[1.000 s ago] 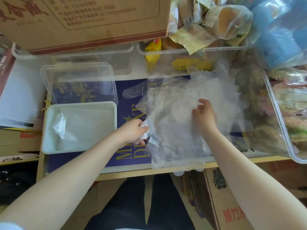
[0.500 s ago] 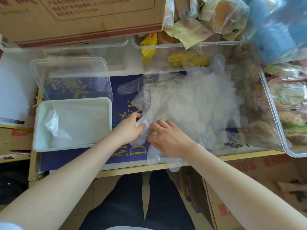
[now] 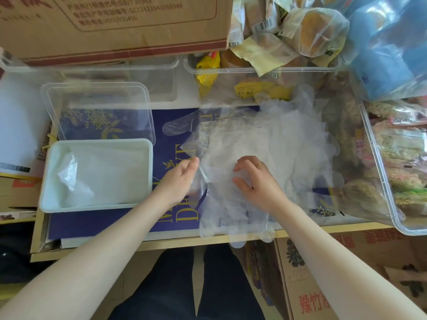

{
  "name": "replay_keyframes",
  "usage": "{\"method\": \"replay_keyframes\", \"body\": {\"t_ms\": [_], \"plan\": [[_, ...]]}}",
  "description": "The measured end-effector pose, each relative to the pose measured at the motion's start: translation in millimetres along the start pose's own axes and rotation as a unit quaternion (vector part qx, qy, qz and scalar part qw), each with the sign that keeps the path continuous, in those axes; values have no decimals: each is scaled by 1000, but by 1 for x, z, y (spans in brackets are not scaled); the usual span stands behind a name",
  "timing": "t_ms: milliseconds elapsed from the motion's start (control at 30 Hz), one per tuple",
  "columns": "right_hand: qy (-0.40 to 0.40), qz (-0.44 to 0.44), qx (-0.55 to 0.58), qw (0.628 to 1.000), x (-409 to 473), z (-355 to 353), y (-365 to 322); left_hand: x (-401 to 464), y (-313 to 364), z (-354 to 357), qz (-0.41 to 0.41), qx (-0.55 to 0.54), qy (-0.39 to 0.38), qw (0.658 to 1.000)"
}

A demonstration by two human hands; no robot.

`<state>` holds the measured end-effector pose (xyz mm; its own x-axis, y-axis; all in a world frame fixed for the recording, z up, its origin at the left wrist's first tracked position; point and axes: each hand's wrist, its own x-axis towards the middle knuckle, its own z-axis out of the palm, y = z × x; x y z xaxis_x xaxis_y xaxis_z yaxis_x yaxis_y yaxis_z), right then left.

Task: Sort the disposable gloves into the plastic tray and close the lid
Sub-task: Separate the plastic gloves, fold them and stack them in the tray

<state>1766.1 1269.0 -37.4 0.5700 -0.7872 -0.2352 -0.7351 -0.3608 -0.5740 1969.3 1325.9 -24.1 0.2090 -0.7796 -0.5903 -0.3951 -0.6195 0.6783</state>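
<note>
Since half a second ago the right hand (image 3: 255, 181) has drawn a little away from the left hand (image 3: 179, 181), so the two no longer meet at the near left edge of the glove pile (image 3: 258, 158). That right hand now rests on the clear gloves with its fingers loosely curved and spread, thumb apart, a ring on one finger; it presses the film rather than clasping it. Left of it, the left hand pinches the pile's edge between thumb and fingers, lifting a fold of thin plastic. Most of the gloves lie heaped on the blue printed sheet (image 3: 171, 137) on the desk (image 3: 184, 241), and a few fingers of film hang over the front edge. Well to the left sits the white plastic tray (image 3: 49, 181), uncovered, with some crumpled film already inside. Its clear lid (image 3: 143, 98) lies just behind it, overlapping the tray's far rim. Clear bins (image 3: 383, 181) of wrapped snacks stand behind and to the right.
</note>
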Motion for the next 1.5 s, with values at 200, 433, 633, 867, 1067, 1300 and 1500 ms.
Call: {"method": "replay_keyframes", "body": {"t_ms": [200, 433, 633, 867, 1067, 1300, 1500], "plan": [[-14, -81, -159, 984, 31, 2, -13, -2, -17, -1, 8, 24, -22, 999], [-170, -200, -44, 964, 42, 5, -30, 4, -13, 4, -27, -68, 18, 997], [-151, -227, -34, 962, 36, 8, -30, 0, -12, 1, -49, -129, 18, 990], [-39, -31, -121, 991, 87, -17, 5, -2, -3, 1, -57, -49, 5, 997], [-50, -19, -205, 977, 110, -23, 15, -5, 1, -8, -222, -350, -110, 904], [3, -139, -133, 981, 102, -32, 25, -2, 4, -17, -216, -293, -131, 922], [-65, -156, -164, 972, 98, -58, 33, 2, -4, -12, -162, -192, -5, 968]]}}
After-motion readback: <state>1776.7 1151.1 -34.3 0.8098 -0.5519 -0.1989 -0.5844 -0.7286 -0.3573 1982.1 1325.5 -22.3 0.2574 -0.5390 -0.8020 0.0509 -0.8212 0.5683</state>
